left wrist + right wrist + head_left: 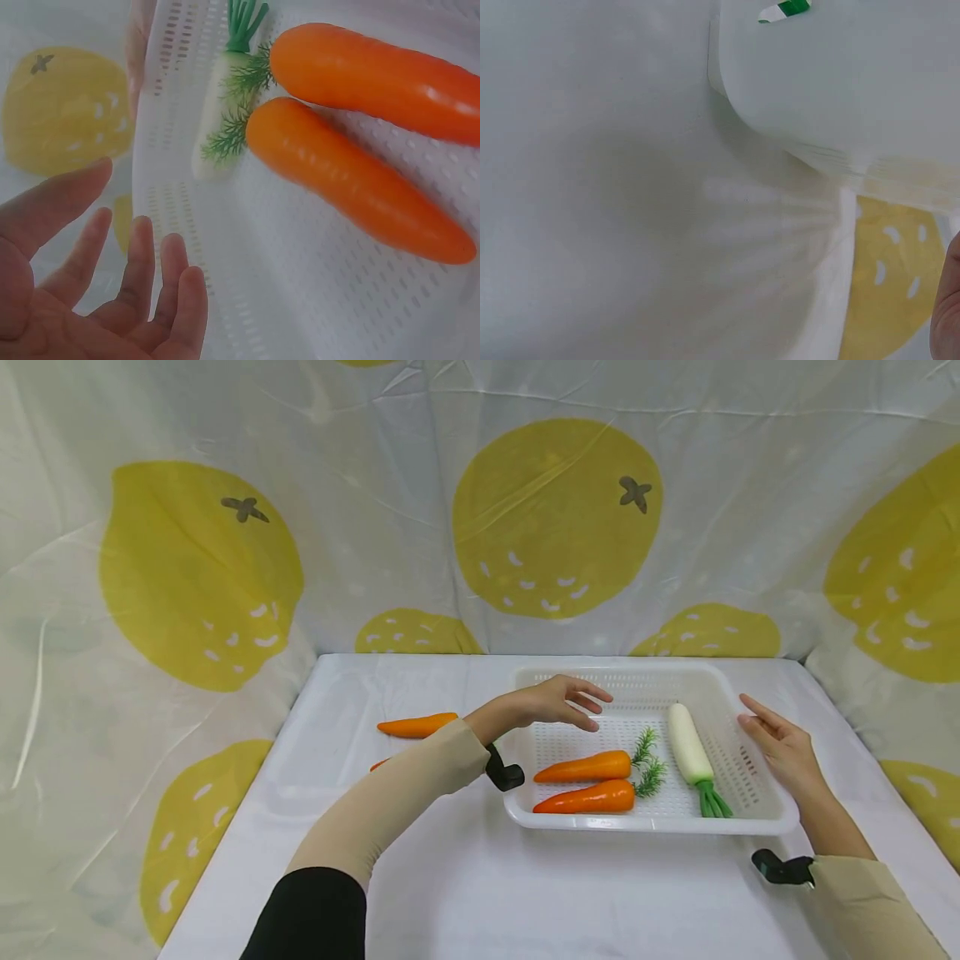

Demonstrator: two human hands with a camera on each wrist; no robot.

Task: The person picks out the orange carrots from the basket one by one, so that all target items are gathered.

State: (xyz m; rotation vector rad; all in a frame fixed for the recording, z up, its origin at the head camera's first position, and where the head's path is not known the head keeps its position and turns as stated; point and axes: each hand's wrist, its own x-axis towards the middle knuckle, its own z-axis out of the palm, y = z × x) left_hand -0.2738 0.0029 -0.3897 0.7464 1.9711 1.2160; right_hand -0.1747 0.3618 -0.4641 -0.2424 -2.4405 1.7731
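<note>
Two carrots (588, 797) lie near the left front corner of a white basket (648, 824) in the head view; a white radish (688, 743) lies nearer its right edge. The left hand (553, 701), fingers loose and grasping nothing, is over the basket. The right hand (783, 750) is unclenched beside the right rim; whether they touch is unclear. A sleeve (416, 797) partly hides another carrot (415, 726) and an orange tip (379, 764) on the table (450, 893), left of the basket.

Left wrist view: carrot greens (251, 75) partly cover the radish; one carrot is cut off.

Right wrist view: only a sliver of hand shows, and the basket is cropped.
</note>
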